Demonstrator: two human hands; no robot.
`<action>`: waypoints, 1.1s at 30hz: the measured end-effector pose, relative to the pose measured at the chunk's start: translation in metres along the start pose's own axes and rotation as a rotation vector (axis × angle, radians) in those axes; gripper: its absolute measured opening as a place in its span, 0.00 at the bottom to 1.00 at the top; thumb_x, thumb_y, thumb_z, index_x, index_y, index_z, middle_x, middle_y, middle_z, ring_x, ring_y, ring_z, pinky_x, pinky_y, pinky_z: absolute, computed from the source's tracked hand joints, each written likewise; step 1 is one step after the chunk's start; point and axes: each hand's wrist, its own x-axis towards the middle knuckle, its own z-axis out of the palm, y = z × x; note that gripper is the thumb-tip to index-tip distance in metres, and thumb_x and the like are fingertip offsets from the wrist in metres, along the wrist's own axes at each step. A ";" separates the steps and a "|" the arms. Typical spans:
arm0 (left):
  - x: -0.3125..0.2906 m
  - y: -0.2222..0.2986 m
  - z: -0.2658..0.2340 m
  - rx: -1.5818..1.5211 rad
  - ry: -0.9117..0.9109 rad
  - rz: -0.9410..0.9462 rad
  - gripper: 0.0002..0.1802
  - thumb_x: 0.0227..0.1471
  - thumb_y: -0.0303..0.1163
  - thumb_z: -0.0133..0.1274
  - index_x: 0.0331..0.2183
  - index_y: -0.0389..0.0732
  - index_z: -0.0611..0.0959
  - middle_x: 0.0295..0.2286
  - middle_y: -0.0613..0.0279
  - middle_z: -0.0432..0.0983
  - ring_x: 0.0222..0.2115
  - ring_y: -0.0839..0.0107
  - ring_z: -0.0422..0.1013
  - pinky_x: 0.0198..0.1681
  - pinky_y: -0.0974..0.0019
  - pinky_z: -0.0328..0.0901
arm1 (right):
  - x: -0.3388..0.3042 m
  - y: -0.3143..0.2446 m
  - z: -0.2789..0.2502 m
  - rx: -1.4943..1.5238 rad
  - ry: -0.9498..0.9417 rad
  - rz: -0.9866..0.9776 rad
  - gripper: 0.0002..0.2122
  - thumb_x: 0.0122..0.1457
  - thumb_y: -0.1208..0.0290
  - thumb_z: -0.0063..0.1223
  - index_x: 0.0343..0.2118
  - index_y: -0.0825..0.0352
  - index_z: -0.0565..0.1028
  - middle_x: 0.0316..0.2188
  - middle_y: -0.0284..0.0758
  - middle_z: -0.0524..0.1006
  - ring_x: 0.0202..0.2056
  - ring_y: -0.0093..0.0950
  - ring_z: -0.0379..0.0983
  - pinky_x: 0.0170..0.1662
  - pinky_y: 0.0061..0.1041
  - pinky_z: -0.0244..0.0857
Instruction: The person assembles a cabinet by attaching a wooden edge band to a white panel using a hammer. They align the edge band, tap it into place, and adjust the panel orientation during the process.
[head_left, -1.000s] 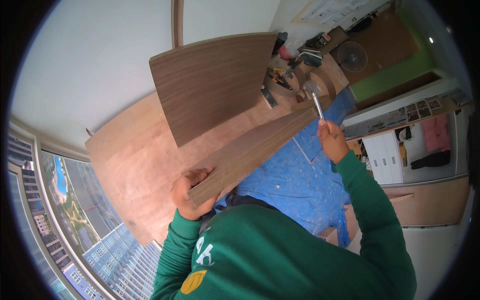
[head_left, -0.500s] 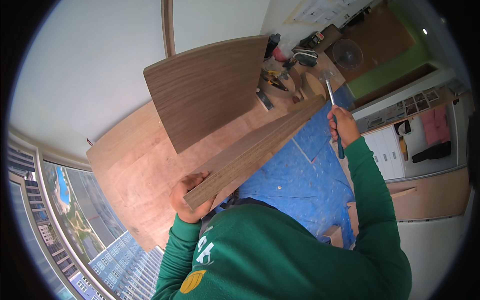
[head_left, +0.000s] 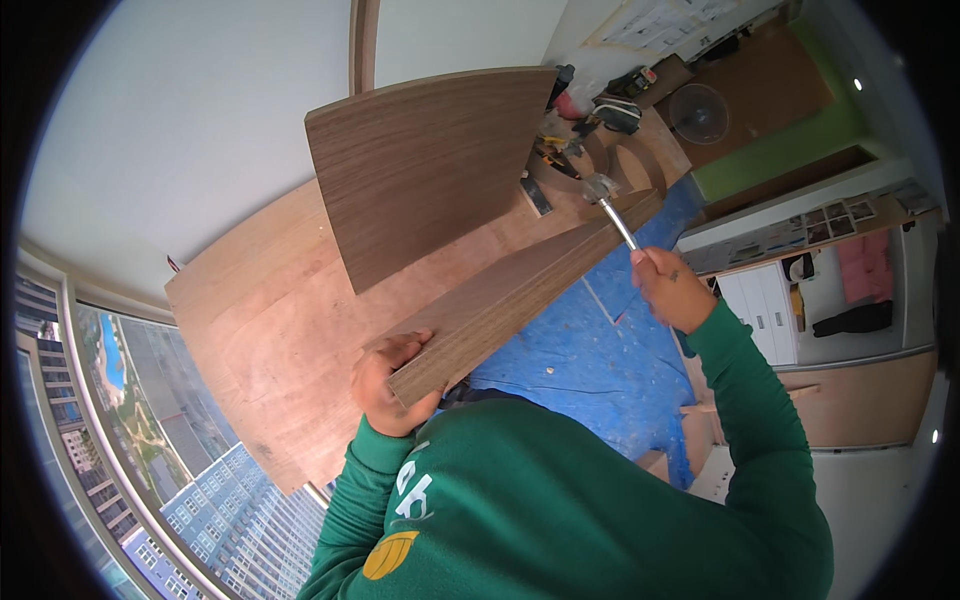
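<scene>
My right hand (head_left: 674, 288) is wrapped round the dark grip of a hammer (head_left: 620, 226) with a silver shaft. The hammer's head lies over the far end of a wood-grain board (head_left: 520, 300) that stands on its long edge; whether they touch, I cannot tell. My left hand (head_left: 388, 384) grips the near end of that board, fingers on one side and palm below. Beyond it, a larger wood-grain panel (head_left: 430, 170) stands upright on the pale plywood worktop (head_left: 260, 330).
Behind the board lie coiled edging strips (head_left: 628, 160), pliers (head_left: 556, 158) and other small tools. A fan (head_left: 699, 113) stands at the back right. Blue sheeting (head_left: 560, 370) covers the floor to the right of the worktop. A window (head_left: 130, 400) is on the left.
The hammer and my right hand have moved left, bringing the head over the board. My left hand still holds the near end; the view has shifted slightly.
</scene>
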 end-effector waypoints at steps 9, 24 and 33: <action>0.009 0.008 -0.004 0.063 0.003 0.006 0.22 0.42 0.27 0.75 0.35 0.33 0.79 0.33 0.44 0.85 0.36 0.53 0.86 0.39 0.58 0.78 | -0.076 -0.094 0.090 -0.151 -0.333 -0.419 0.18 0.77 0.61 0.44 0.32 0.70 0.68 0.21 0.41 0.70 0.21 0.39 0.69 0.31 0.42 0.65; 0.018 0.001 -0.006 0.056 0.044 -0.037 0.23 0.35 0.30 0.74 0.34 0.37 0.81 0.34 0.51 0.85 0.33 0.51 0.83 0.37 0.58 0.76 | -0.083 -0.130 0.122 -0.174 -0.291 -0.478 0.14 0.75 0.68 0.48 0.30 0.70 0.67 0.18 0.46 0.70 0.19 0.45 0.66 0.26 0.43 0.60; 0.012 -0.006 -0.001 -0.022 0.086 -0.009 0.26 0.33 0.31 0.74 0.39 0.38 0.85 0.34 0.53 0.85 0.32 0.53 0.82 0.34 0.58 0.76 | -0.092 -0.154 0.137 -0.140 -0.399 -0.574 0.16 0.75 0.65 0.49 0.30 0.68 0.67 0.16 0.44 0.69 0.18 0.44 0.67 0.24 0.42 0.59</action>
